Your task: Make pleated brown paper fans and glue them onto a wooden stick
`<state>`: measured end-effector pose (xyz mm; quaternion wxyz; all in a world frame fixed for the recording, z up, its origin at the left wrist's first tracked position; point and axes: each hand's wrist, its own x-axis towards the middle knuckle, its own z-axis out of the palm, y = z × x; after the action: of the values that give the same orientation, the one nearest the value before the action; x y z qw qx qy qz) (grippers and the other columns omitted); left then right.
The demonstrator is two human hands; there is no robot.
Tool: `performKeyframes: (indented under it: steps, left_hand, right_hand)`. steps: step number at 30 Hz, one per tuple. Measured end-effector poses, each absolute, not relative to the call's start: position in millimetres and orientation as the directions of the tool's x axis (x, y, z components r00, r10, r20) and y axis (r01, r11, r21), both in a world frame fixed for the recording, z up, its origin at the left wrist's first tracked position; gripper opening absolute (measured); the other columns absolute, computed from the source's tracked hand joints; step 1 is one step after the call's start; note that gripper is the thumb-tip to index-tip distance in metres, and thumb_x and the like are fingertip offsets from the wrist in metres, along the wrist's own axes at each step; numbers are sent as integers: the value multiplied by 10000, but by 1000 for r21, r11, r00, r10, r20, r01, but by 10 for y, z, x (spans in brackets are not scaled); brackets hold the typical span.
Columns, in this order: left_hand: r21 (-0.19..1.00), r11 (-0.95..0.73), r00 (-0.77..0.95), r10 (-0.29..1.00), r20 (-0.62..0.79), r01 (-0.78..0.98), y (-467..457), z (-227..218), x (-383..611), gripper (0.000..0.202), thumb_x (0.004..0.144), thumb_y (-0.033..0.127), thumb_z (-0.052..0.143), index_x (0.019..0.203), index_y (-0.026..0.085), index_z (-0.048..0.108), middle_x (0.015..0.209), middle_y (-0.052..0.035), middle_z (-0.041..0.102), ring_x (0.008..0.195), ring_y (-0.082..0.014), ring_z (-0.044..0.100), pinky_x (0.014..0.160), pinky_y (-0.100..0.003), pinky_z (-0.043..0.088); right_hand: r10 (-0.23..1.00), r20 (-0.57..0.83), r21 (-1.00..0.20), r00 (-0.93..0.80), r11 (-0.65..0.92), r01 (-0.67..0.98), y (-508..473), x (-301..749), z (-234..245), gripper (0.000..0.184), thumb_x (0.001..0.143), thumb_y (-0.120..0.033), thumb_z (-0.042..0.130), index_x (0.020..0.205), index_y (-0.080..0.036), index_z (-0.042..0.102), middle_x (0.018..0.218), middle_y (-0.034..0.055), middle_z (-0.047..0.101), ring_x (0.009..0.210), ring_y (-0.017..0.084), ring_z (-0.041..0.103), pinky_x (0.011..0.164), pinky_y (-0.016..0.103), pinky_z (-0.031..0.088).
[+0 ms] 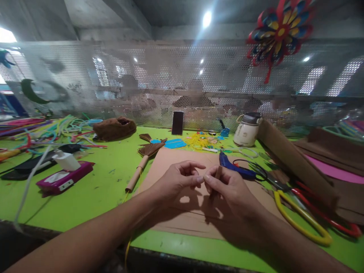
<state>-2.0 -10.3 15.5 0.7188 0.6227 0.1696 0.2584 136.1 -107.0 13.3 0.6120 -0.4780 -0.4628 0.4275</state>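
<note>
My two hands meet over a brown cardboard sheet (170, 159) on the green table (102, 189). My right hand (230, 187) is closed round a small brown strip (218, 172) that stands up between its fingers. My left hand (178, 178) has its fingers curled, with the fingertips pinching at the right hand's fingertips. Just beyond the right hand lies a blue glue gun (234, 167).
A little broom with a paper-roll handle (142, 161) lies left of the sheet. Yellow-handled (298, 218) and red-handled scissors (327, 218) lie to the right beside brown rolled sheets (292, 161). A magenta box (64, 180), a white pot (247, 131), coloured strips (42, 129) and a mesh screen (159, 79) stand farther off.
</note>
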Motion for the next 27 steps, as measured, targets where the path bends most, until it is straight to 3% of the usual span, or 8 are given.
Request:
performKeyframes:
  steps: [3, 6, 9, 11, 14, 20, 27]
  left_hand:
    - [966, 217, 867, 498, 15, -141, -65, 163, -39, 226, 705, 235, 718, 899, 141, 648, 784, -39, 605, 706, -120, 532, 665, -250, 391]
    - [951, 266, 847, 532, -6, -160, -13, 160, -57, 189, 715, 234, 703, 873, 149, 644, 723, -27, 590, 678, -120, 525, 651, -248, 396]
    - [963, 238, 809, 587, -41, -124, 5, 156, -58, 142, 737, 282, 678, 776, 153, 632, 687, -20, 572, 648, -118, 509, 627, -254, 403]
    - [983, 180, 815, 576, -68, -45, -12, 157, -49, 203, 754, 330, 663, 700, 139, 618, 661, -23, 560, 621, -112, 496, 614, -255, 404]
    - [998, 26, 865, 499, -57, 50, -65, 152, -22, 259, 786, 383, 621, 737, 129, 636, 681, -39, 582, 630, -114, 510, 625, -253, 410]
    - [924, -364, 875, 478, 76, 119, -132, 66, 41, 210, 769, 321, 609, 773, 120, 671, 692, -33, 611, 614, -118, 499, 579, -236, 375]
    - [914, -384, 888, 456, 64, 131, -129, 31, 44, 322, 847, 379, 503, 872, 105, 671, 704, -46, 588, 581, -104, 471, 530, -225, 342]
  right_hand:
    - [980, 184, -977, 70, 190, -98, -1113, 1361, 181, 257, 771, -379, 659, 679, -187, 515, 605, -33, 534, 553, 101, 483, 546, 237, 403]
    - [981, 186, -977, -57, 179, -115, -1134, 1360, 215, 245, 798, -371, 633, 699, -181, 513, 604, -37, 523, 546, 89, 443, 537, 224, 371]
    - [988, 152, -987, 7, 152, -49, -1094, 1380, 198, 290, 774, -395, 651, 641, -170, 524, 552, -41, 507, 501, 78, 401, 501, 222, 333]
    - [983, 123, -992, 133, 126, -18, -1030, 1416, 142, 322, 750, -417, 668, 608, -162, 533, 533, -41, 506, 467, 69, 391, 475, 223, 316]
    - [967, 76, -988, 243, 107, -115, -923, 1487, 23, 307, 734, -441, 673, 675, -162, 561, 558, -29, 542, 466, 87, 448, 470, 232, 342]
    - [975, 79, -975, 205, 119, -189, -872, 1544, -51, 292, 695, -408, 710, 679, -157, 562, 600, -1, 585, 512, 109, 505, 509, 251, 398]
    - [989, 114, -966, 95, 133, -221, -912, 1539, 20, 175, 699, -302, 707, 747, -172, 601, 676, -6, 598, 580, 110, 522, 581, 260, 415]
